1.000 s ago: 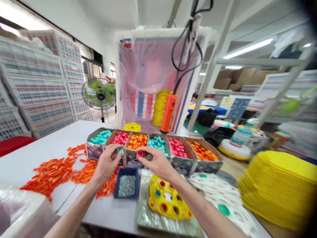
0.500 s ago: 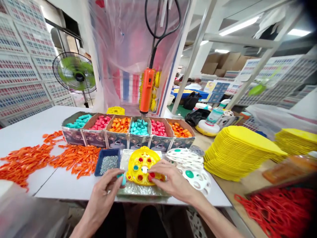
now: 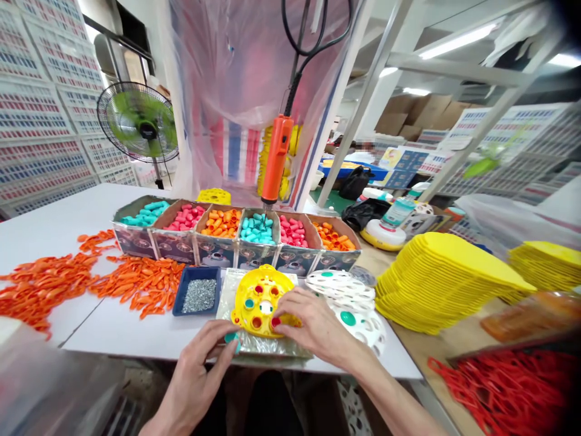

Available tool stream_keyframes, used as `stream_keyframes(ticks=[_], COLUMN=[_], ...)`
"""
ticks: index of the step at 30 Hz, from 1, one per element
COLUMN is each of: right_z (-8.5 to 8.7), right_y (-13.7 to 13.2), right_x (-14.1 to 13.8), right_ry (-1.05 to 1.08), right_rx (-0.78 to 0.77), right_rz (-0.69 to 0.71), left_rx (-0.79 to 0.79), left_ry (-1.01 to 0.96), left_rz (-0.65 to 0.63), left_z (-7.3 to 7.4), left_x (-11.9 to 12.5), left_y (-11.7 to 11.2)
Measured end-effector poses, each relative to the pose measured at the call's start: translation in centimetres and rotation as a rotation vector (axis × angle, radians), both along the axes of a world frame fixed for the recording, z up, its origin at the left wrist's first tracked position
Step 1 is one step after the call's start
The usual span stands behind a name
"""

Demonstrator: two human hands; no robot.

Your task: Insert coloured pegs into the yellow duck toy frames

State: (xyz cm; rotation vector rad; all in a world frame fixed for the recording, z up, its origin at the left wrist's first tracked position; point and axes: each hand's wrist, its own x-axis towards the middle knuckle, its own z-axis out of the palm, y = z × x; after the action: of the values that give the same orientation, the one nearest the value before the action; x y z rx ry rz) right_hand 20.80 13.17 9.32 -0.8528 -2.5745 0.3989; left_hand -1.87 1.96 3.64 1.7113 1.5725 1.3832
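Observation:
A round yellow plastic piece with holes [image 3: 247,289] lies on a clear plastic-wrapped stack [image 3: 254,345] in front of me. Red, orange and teal caps fill several of its holes, with a white piece in the middle. My right hand [image 3: 313,321] reaches over its right side, fingertips pinching a red cap [image 3: 275,323] at a lower hole. Just off the lower left edge, my left hand [image 3: 202,360] holds teal plastic caps [image 3: 233,339] between thumb and fingers; how many is partly hidden.
A row of cardboard bins [image 3: 218,249] holds teal, pink and orange caps. An orange electric screwdriver [image 3: 278,157] hangs above it. A blue tray of screws [image 3: 200,293] and orange parts [image 3: 140,287] lie left; white perforated pieces [image 3: 363,324] and a yellow stack [image 3: 436,281] stand right.
My left hand has moved slightly right and down, closer to the yellow piece, with the teal caps. My right hand stays at the red cap. The view has shifted a little.

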Motion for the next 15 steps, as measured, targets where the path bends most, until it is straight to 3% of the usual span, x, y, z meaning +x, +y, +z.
stream_keyframes(ticks=[9, 15], right_z=[0.1, 0.4], right_y=[1.0, 1.4], right_x=[-0.2, -0.6], right_ry=[-0.077, -0.142], right_rx=[-0.003, 0.003], right_rz=[0.042, 0.054], left_rx=[-0.007, 0.042], left_ry=[-0.043, -0.01], left_rz=[-0.069, -0.021], left_z=[-0.5, -0.6], left_x=[0.6, 1.2], left_y=[-0.1, 0.0])
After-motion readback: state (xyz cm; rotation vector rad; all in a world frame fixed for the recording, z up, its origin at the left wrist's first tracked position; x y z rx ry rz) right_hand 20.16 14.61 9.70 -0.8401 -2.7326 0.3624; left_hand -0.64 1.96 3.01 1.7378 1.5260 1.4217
